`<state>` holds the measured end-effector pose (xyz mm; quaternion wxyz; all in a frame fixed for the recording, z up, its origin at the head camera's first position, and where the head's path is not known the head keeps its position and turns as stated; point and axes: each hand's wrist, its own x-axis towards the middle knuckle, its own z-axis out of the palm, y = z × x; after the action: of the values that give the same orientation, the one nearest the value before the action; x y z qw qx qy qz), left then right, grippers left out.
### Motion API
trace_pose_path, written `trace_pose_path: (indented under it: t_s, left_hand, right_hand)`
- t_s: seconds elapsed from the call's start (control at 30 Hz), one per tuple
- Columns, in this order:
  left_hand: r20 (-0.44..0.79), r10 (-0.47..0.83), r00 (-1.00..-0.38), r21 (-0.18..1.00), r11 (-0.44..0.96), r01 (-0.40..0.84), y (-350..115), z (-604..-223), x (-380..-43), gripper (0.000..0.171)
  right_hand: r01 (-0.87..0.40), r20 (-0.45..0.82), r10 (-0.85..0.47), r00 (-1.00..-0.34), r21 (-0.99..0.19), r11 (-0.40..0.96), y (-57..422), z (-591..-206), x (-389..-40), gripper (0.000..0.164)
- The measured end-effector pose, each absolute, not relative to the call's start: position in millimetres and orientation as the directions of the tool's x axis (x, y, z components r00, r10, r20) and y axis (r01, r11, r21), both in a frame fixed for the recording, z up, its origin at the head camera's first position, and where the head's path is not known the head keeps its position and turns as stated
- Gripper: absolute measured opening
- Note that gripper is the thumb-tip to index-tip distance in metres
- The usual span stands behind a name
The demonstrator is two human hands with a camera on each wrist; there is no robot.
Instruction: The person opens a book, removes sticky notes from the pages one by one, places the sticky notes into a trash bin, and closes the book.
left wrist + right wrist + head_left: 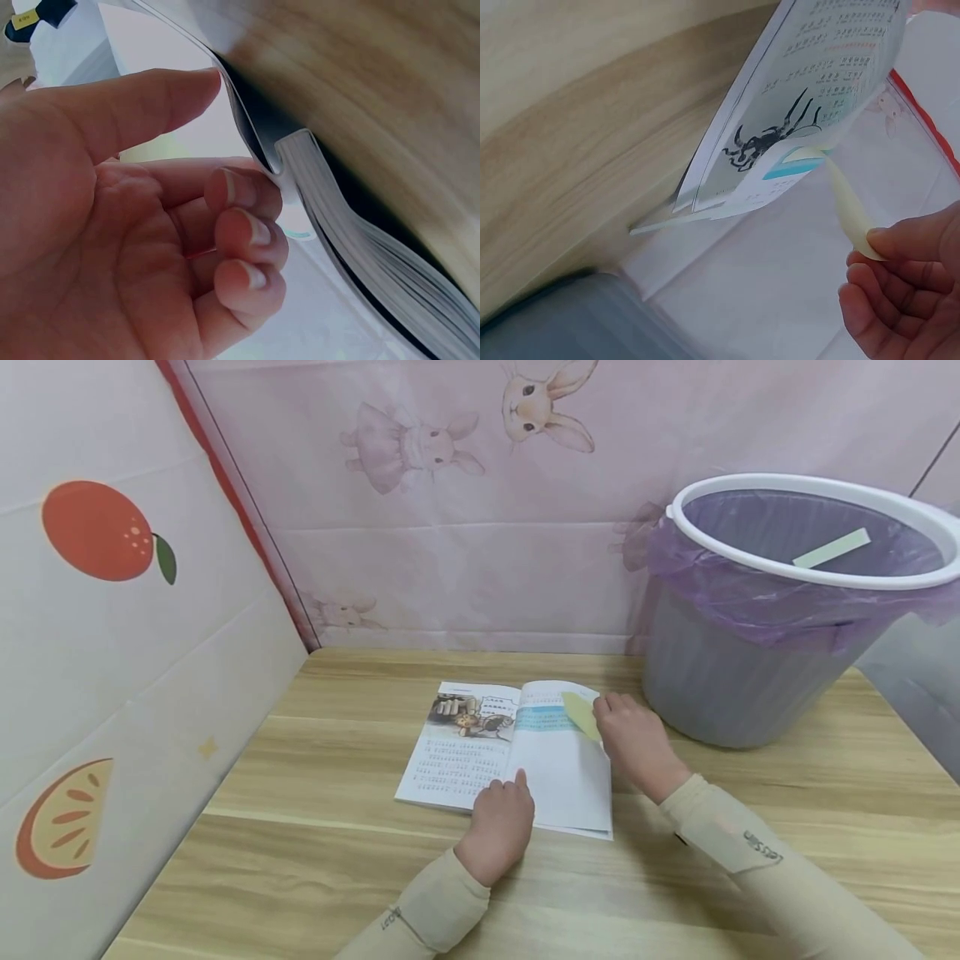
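Observation:
An open book (pixel 468 768) lies on the table, with a drawing and text on its left page and a blue band across the right page. My right hand (pixel 633 739) pinches the end of a pale yellow sticky note (pixel 847 206) between thumb and index finger. The note's other end still touches the right page, which lifts and curves in the right wrist view. My left hand (pixel 501 822) rests at the book's lower edge near the spine. Its index finger points onto the page, and the other fingers (pixel 244 232) are loosely bent.
To the right of the book stands a grey bin (pixel 735 668) with a white rim and a purple liner (pixel 757 602). A pale green strip (pixel 831 549) is inside the bin near its front rim. Printed cloth walls border the wooden table (pixel 300 877) behind and on the left.

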<state>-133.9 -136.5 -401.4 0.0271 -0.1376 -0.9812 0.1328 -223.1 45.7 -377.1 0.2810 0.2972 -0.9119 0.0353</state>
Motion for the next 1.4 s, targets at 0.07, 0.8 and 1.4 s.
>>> trace_pose_path:
  t_s: [0.07,0.8,1.4]
  left_hand:
    - [0.01,0.274,-0.962,-0.265,0.928,0.262,-136,-401,-134,0.041]
    - [0.014,0.276,-0.961,-0.25,0.932,0.264,-137,-400,-132,0.04]
    - [0.041,0.287,-0.957,-0.218,0.937,0.271,-137,-398,-132,0.035]
  right_hand:
    - [-0.559,0.543,-0.518,-0.661,0.103,0.822,47,-376,-223,0.016]
    - [-0.556,0.664,-0.456,-0.593,0.073,0.828,59,-371,-226,0.018]
    - [-0.505,0.929,-0.263,-0.261,0.101,0.857,73,-297,-182,0.022]
